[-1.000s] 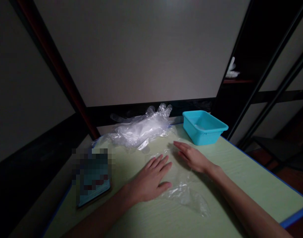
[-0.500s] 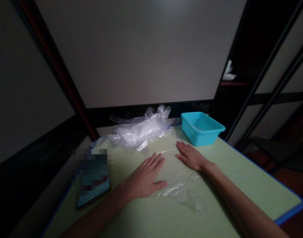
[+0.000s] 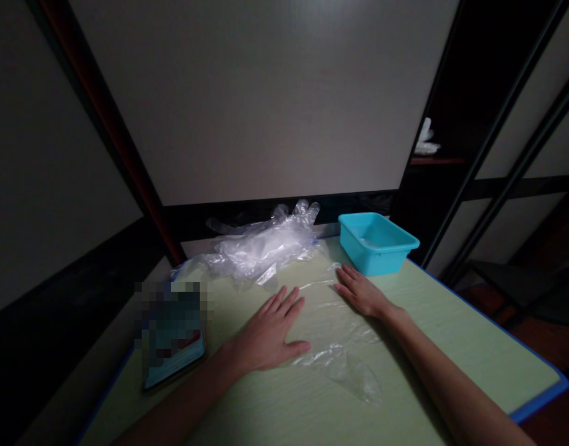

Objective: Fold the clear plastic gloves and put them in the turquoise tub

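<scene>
A clear, thin disposable plastic glove (image 3: 343, 365) lies spread on the pale green tabletop, its outline hard to follow. Flat on its left side rests my left hand (image 3: 273, 331), fingers apart and thumb pointing right. My right hand (image 3: 361, 291) lies palm down at the glove's far right edge, fingers stretched toward the turquoise basin. Neither hand grips anything. Behind them, a crumpled heap of clear plastic gloves (image 3: 270, 244) sits at the back of the table, some fingers sticking up.
The turquoise plastic basin (image 3: 377, 248) stands at the back right, with something clear inside. On the left lies a dark-edged tablet or phone (image 3: 175, 365), partly pixelated. The table (image 3: 475, 365) has a blue edge and stands against a pale panel. A dark seat (image 3: 526, 285) is at the right.
My right hand has slid slightly to the right across the plastic, its fingers closer together. My left hand has stayed nearly in place. The view has shifted a little.
</scene>
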`<move>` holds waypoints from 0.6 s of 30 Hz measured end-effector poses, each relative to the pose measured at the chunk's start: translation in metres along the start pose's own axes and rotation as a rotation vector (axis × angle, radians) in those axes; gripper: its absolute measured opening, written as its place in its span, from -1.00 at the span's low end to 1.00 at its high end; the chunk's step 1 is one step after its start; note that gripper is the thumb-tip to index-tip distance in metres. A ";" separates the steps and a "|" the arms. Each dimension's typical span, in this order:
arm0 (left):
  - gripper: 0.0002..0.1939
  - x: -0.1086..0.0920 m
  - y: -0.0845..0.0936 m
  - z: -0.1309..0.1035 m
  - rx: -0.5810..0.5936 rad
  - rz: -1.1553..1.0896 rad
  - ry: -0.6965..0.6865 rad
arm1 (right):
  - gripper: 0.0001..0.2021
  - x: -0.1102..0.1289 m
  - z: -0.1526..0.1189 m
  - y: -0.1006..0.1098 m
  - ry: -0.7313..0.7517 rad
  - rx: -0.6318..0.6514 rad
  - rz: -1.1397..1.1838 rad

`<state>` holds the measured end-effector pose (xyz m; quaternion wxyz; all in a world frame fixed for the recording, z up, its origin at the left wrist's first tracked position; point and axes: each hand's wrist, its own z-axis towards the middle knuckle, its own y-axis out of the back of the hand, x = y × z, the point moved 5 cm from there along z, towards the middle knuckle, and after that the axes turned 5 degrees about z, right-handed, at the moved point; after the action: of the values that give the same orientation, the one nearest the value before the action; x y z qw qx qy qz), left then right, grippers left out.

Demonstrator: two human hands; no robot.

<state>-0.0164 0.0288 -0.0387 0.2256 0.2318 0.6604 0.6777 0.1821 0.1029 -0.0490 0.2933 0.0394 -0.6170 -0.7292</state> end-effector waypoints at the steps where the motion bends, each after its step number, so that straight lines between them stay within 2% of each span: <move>1: -0.21 0.000 0.000 0.000 -0.002 -0.001 -0.001 | -0.44 0.001 0.000 0.002 -0.002 -0.004 0.001; 7: -0.22 -0.001 0.000 -0.002 -0.007 -0.006 0.000 | -0.55 0.007 0.012 0.011 -0.026 -0.053 0.005; 13: -0.20 -0.001 0.002 -0.002 -0.002 -0.003 0.004 | -0.69 0.009 0.023 0.005 0.002 -0.041 0.035; 18: -0.20 0.000 0.001 -0.001 -0.005 -0.002 0.000 | -0.72 0.007 0.025 0.006 -0.011 -0.059 0.066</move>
<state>-0.0168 0.0275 -0.0379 0.2269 0.2304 0.6591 0.6790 0.1683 0.1207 -0.0355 0.3149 0.0063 -0.5979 -0.7371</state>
